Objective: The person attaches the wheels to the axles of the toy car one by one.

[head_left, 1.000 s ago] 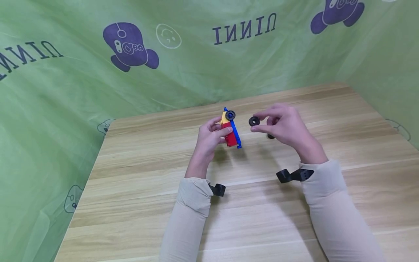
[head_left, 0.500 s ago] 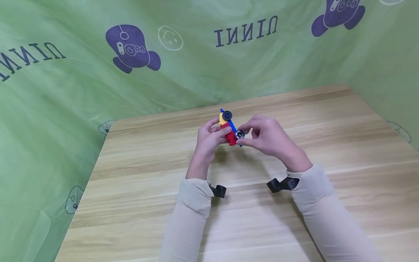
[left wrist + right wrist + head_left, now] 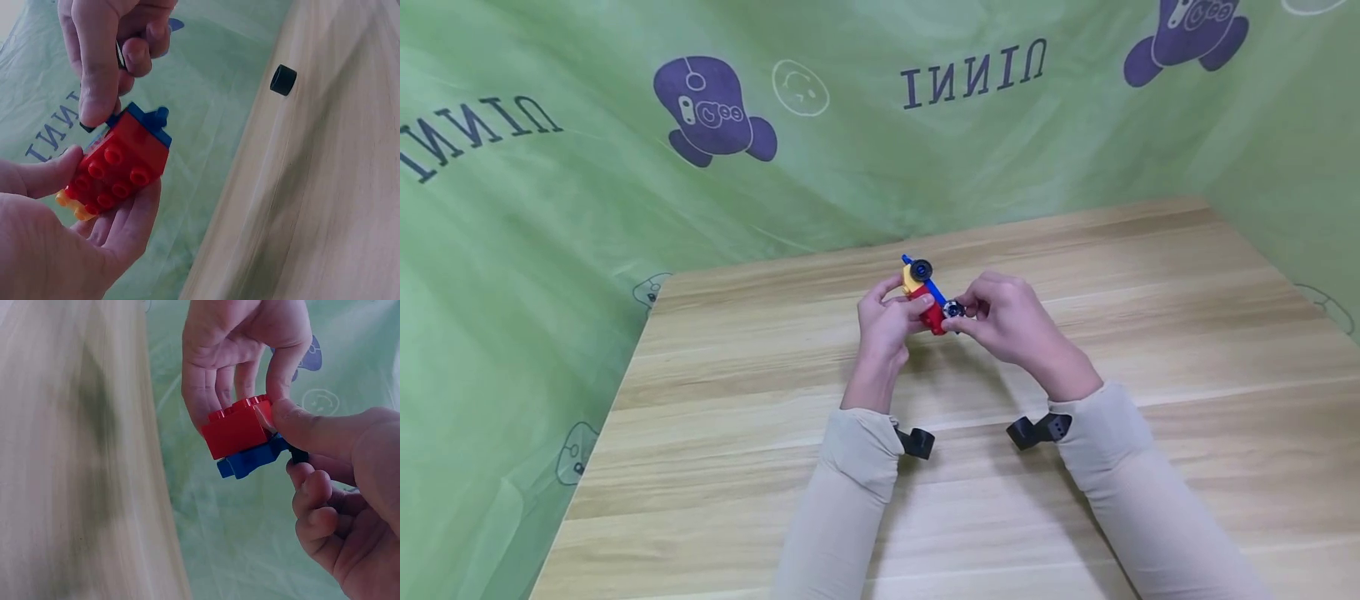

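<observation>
My left hand (image 3: 882,329) grips a small toy car built of bricks, held up over the table. Its red brick (image 3: 128,165) with round studs sits on a blue base (image 3: 253,459), with a yellow brick (image 3: 912,280) at the far end. A black wheel (image 3: 921,270) is on the base by the yellow brick. With thumb and fingers, my right hand (image 3: 1015,321) pinches a second black wheel (image 3: 953,309) against the base's side beside the red brick. In both wrist views the fingers largely hide this wheel.
The wooden table (image 3: 722,400) spreads beneath both arms. A loose black wheel (image 3: 284,80) lies on it in the left wrist view, behind the right hand in the head view. A green printed cloth (image 3: 850,167) hangs behind. Black wrist cameras (image 3: 917,442) stick out from both cuffs.
My right hand has come left and slightly down, bringing the pinched wheel from beside the car onto the side of its blue base. The left hand keeps its grip, nearly in place.
</observation>
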`<state>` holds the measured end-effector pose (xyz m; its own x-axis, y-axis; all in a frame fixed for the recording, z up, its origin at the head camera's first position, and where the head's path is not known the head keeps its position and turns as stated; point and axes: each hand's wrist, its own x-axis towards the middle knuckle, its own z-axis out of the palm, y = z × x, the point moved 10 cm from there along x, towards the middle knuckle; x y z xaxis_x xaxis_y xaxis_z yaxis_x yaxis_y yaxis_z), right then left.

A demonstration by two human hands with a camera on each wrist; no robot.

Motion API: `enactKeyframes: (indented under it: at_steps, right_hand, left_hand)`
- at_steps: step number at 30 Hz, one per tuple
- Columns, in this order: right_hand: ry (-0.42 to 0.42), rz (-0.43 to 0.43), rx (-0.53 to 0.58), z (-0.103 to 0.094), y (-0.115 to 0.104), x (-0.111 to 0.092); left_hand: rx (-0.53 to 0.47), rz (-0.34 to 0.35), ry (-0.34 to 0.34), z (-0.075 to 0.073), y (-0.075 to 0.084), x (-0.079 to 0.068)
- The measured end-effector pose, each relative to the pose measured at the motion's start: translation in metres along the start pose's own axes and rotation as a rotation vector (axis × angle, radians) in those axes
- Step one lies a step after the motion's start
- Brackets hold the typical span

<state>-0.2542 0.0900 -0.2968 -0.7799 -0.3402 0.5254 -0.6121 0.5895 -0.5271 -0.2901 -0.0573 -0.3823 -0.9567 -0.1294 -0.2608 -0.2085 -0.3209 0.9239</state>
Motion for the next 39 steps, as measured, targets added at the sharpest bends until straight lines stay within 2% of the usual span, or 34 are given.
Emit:
enactKeyframes:
  at_steps: [9,15,24,31,39]
  right_hand:
    - [0.009,-0.037,0.060,0.000,0.001,-0.001]
    - [0.022,-0.011,0.051,0.000,0.001,-0.001]
    - [0.068,0.039,-0.021,-0.007,-0.005,0.002]
    - [0.078,0.125,-0.033,-0.007,-0.004,-0.001]
    - [0.111,0.097,-0.040,-0.009,-0.009,0.000]
  left_hand:
    - [-0.026,-0.044,0.017,0.000,-0.006,-0.001]
    - [-0.039,-0.048,0.018,-0.001,-0.004,-0.003]
    - [-0.112,0.014,-0.030,0.003,0.011,-0.004]
    - [-0.102,0.004,-0.050,0.008,0.008,-0.005]
    - [-0.076,0.019,-0.058,0.014,0.010,-0.009]
